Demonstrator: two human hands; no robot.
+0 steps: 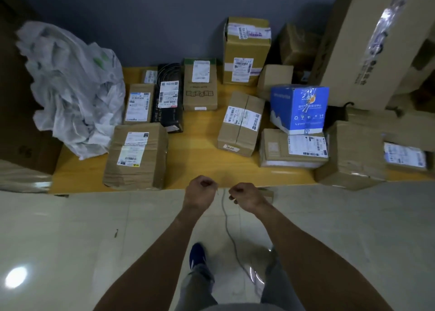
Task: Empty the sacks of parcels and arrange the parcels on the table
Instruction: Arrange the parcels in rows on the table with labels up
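Observation:
My left hand [201, 189] and my right hand [244, 196] are held close together at the front edge of the yellow table [197, 150], both with curled fingers. A thin grey cord [226, 219] hangs from between them down toward the floor. My left hand pinches its top end; whether my right hand also holds it is unclear. A crumpled white sack [70, 87] lies on the table's left end. Several taped brown parcels with labels stand on the table, among them a wrapped one [136, 157] at the front left and a blue box [299, 108] stacked on a flat carton [292, 150].
A very large cardboard box [367, 47] leans at the back right above more cartons. A tall parcel [246, 51] stands against the grey wall. Brown boxes [21, 141] sit left of the table. Glossy floor tiles [82, 240] lie below, with my blue shoe [197, 254].

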